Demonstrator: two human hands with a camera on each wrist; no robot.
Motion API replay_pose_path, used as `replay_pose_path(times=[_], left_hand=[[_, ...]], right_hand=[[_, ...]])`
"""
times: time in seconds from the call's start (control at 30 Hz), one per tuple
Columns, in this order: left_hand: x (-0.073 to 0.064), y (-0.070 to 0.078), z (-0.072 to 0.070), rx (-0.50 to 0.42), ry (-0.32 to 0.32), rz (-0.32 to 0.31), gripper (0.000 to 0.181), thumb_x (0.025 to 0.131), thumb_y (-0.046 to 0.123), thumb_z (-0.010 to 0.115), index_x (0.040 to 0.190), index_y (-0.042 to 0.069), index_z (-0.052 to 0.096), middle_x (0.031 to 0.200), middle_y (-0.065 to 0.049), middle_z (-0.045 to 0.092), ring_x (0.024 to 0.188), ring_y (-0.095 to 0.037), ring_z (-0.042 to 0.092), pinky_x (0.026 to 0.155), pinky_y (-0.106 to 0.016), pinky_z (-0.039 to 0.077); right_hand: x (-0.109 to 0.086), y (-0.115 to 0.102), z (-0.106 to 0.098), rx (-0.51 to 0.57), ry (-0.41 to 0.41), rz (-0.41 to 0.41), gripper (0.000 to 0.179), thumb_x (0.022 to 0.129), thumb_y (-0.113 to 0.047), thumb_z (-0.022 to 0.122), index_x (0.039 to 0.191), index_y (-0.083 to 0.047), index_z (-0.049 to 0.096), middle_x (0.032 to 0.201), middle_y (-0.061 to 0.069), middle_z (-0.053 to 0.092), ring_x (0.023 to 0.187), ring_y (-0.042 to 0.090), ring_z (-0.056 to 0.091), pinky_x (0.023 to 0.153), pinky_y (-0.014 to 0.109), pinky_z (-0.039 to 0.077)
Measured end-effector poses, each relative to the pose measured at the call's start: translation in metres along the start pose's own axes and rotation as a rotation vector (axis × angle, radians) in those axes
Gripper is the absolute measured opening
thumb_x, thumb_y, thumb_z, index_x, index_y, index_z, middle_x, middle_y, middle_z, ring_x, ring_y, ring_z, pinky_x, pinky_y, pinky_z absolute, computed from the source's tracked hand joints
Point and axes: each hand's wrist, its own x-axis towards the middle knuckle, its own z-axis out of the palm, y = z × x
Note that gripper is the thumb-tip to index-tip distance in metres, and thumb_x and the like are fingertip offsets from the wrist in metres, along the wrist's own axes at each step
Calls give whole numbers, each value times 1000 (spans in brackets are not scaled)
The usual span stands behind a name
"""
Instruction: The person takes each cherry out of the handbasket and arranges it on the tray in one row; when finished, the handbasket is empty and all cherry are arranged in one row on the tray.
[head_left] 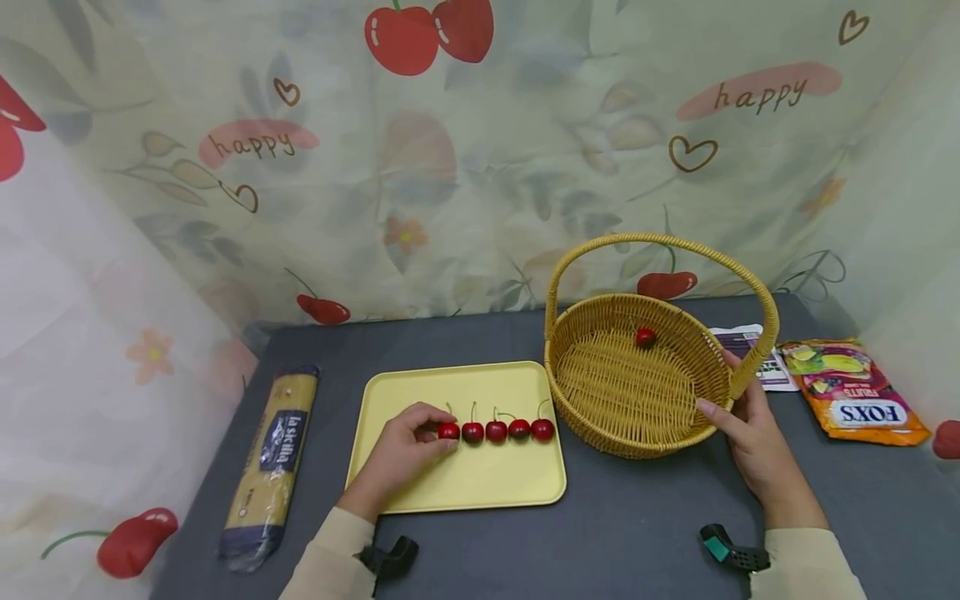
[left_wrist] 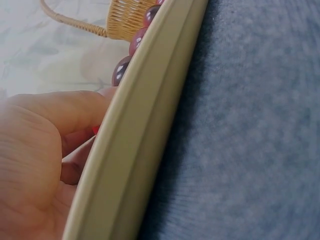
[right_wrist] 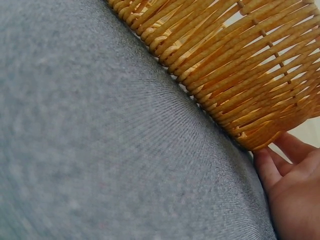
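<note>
My left hand (head_left: 406, 446) pinches the leftmost cherry (head_left: 448, 431) on a yellow tray (head_left: 457, 483). Several more cherries with stems stand in a row to its right, ending with one cherry (head_left: 542, 430) near the tray's right edge. In the left wrist view the tray's side (left_wrist: 135, 115) hides my fingertips and most of that cherry. My right hand (head_left: 761, 450) grips the right side of a wicker basket (head_left: 622, 375), thumb over the rim and fingers outside. A single cherry (head_left: 646, 337) lies inside the basket near its back wall. The right wrist view shows the woven wall (right_wrist: 240, 65) beside my fingers.
A bag of spaghetti (head_left: 273, 467) lies left of the tray. Right of the basket are an orange FOX'S candy bag (head_left: 855, 392) and a white and purple packet (head_left: 776, 371), partly hidden by the basket. A printed curtain (head_left: 480, 183) hangs behind the grey table (head_left: 570, 542).
</note>
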Motion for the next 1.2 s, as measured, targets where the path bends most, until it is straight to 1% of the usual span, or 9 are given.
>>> replay_pose_path(times=[0.07,0.33,0.47,0.57,0.63,0.73,0.87,1.07,1.2], left_hand=[[0,0,0,4,1,7,27,91,10,92,113,21,82,111,5,71,89,-22,64,78,-30,56],[-1,0,1,11,4,-9,30,90,11,93,115,21,81,111,6,71,89,-23,65,78,-30,56],[-2,-3,1,-6,32,18,29,93,17,91,119,18,80,111,4,71,93,-22,66,81,-31,56],[-2,-4,1,-35,77,28,23,100,27,85,119,17,79,111,3,72,97,-21,66,84,-32,56],[-3,-4,1,-68,105,18,21,104,32,79,119,17,79,110,1,72,96,-22,66,83,-33,56],[-3,-2,1,-121,134,-13,27,108,38,73,119,14,79,109,-3,73,95,-24,66,82,-33,57],[-1,1,0,-197,153,-20,38,112,40,64,122,6,77,115,-10,74,98,-28,69,83,-34,59],[1,10,-2,-285,181,35,47,117,40,54,127,-1,74,126,-18,72,103,-34,68,83,-37,60],[1,22,-3,-338,168,98,50,119,38,47,135,-4,69,130,-18,70,109,-36,66,86,-39,59]], right_hand=[[0,0,0,-4,2,3,83,111,-6,60,176,-31,14,172,21,16,151,28,28,107,16,36],[-1,-1,0,-1,-5,0,83,112,-6,60,176,-32,14,173,20,16,152,28,28,107,17,36],[-1,-1,0,-3,-7,-3,83,112,-6,59,176,-31,14,172,21,16,151,28,28,107,16,36],[-1,-1,0,-2,-8,-5,82,112,-6,59,176,-31,13,172,21,16,151,28,28,107,16,36],[-1,0,0,0,-9,-5,82,112,-6,59,176,-31,13,172,22,16,151,28,28,107,16,36],[-1,0,0,3,-10,-5,82,112,-6,59,176,-31,13,172,22,16,152,28,28,107,16,36],[-1,0,0,8,-10,-6,82,112,-5,59,176,-30,13,172,22,16,152,28,28,107,17,36],[-2,0,2,11,-12,-19,82,112,-5,59,176,-29,13,171,22,16,151,26,29,106,17,36],[-2,-1,2,15,-12,-28,81,112,-4,58,175,-28,14,171,22,16,150,26,30,105,17,36]])
